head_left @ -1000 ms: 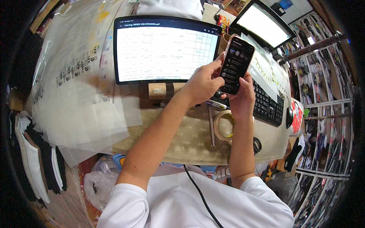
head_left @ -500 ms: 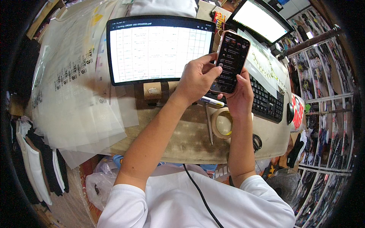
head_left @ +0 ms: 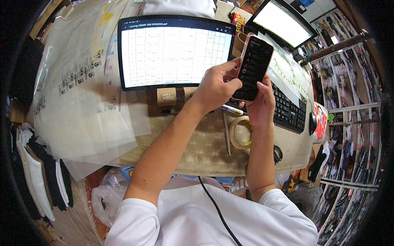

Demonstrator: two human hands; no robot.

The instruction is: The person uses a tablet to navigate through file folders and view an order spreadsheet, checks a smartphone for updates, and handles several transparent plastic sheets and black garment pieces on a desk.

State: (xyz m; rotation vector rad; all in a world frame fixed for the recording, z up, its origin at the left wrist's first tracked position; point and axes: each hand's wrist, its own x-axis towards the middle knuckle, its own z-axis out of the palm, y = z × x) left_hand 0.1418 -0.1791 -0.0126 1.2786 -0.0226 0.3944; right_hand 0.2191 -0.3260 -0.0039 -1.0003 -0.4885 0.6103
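A dark smartphone (head_left: 253, 67) in a pinkish case is held upright above the desk. My right hand (head_left: 260, 103) grips it from behind and below. My left hand (head_left: 216, 87) is on its left edge, fingers curled against the screen side. Behind the phone stands a tablet-like screen (head_left: 174, 51) showing a light spreadsheet, propped on small cardboard blocks (head_left: 167, 96). Under my hands lie a marker pen (head_left: 232, 110) and a roll of tape (head_left: 241, 133) on the worn desk (head_left: 205, 147).
A black keyboard (head_left: 288, 110) and mouse (head_left: 312, 123) lie at right, with a second lit monitor (head_left: 285, 22) behind. Stacks of translucent printed film sheets (head_left: 82, 110) cover the left side. Folded garments (head_left: 37, 176) lie at lower left, shelves (head_left: 353, 106) at right, a fan (head_left: 305, 194) below.
Both hands have lifted the phone slightly and brought it closer to the camera; the view has shifted so that the screen and desk sit lower in the frame.
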